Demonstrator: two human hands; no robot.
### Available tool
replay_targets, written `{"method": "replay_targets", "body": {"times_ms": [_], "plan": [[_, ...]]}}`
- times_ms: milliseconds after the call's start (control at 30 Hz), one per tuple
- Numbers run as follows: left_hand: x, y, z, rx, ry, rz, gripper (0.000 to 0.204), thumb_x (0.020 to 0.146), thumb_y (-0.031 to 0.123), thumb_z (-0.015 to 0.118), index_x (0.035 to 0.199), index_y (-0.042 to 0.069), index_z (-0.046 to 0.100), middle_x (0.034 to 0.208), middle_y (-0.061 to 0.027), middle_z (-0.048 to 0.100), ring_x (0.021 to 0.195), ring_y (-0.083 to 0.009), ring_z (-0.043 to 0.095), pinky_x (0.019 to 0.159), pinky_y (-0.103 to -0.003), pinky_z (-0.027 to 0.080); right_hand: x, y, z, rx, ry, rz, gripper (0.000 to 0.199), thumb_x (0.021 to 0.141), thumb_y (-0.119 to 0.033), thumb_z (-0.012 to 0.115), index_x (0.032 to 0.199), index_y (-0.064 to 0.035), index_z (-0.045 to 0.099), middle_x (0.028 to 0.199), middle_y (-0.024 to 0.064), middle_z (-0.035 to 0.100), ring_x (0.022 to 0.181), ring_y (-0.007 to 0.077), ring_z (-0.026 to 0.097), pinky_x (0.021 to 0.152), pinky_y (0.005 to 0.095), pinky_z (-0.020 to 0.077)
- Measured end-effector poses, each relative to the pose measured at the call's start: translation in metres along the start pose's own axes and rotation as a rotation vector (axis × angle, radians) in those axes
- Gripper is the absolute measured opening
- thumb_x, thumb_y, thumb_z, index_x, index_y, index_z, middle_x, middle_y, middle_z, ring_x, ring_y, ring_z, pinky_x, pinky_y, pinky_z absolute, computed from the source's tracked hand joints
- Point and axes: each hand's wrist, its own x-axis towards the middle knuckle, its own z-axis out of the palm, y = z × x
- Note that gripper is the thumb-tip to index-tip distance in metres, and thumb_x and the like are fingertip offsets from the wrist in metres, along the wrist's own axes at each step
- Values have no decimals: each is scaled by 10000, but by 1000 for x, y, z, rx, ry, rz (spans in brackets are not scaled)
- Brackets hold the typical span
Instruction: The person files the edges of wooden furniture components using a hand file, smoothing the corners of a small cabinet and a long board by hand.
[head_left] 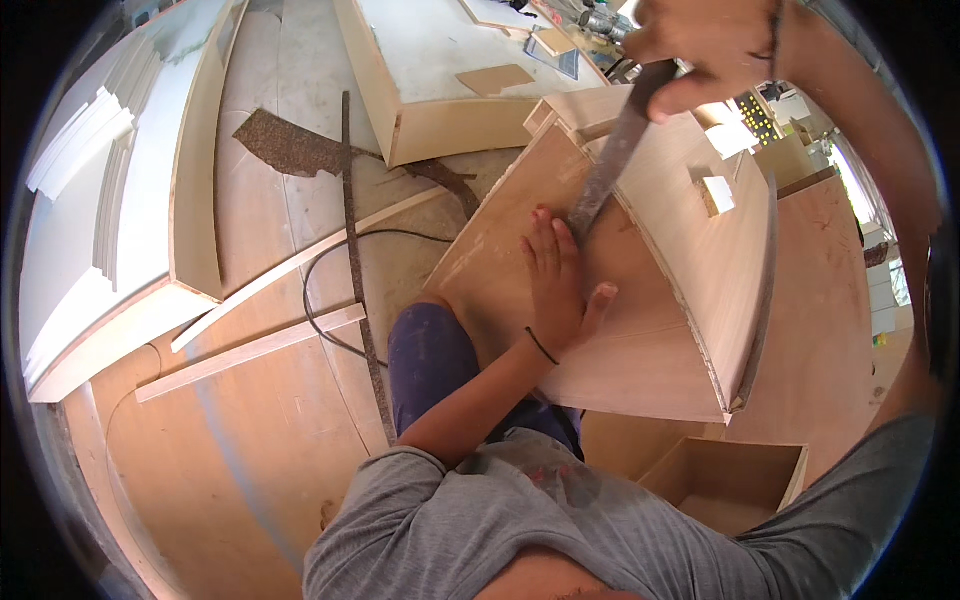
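Fingers of the right hand are closed around the far end of a long flat metal tool, which slants toward near left over the wooden panel, its tip just beside the nearer left hand, lying open and flat.

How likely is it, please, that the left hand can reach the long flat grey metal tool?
Quite likely, yes: the left hand rests on the reddish-brown wooden panel, its fingers beside the lower end of the tool, with nothing visible between.
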Motion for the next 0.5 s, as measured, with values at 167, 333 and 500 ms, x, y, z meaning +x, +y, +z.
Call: {"method": "replay_targets", "body": {"times_ms": [167, 333, 500], "plan": [[0, -22, -1, 36, 43, 14, 856, 956, 509, 386, 1493, -45, 15, 1545, -306, -7, 1444, -449, -5, 1123, -569, -7, 18, 0, 8, -45, -30, 9, 471, 766, -556, 611, 619, -109, 625, 529, 93, 589, 524, 341, 599, 490, 451, 448], [-7, -26, -3, 31, 31, 20, 828, 970, 501, 365, 1493, -47, 29, 1546, -302, -2, 1441, -457, 4, 1124, -571, -1, 27, -6, 14, -22, -45, 60, 465, 743, -563, 613, 648, -111, 655, 549, 104, 604, 555, 340, 619, 513, 456, 470], [-4, -29, 5, -42, 143, 107, 826, 956, 463, 426, 1493, -46, 59, 1541, -308, 23, 1439, -456, 23, 1120, -593, 10, 8, -14, 3, -41, -89, 150, 456, 727, -563, 622, 707, -113, 701, 570, 116, 618, 575, 347, 632, 533, 453, 489]]}}
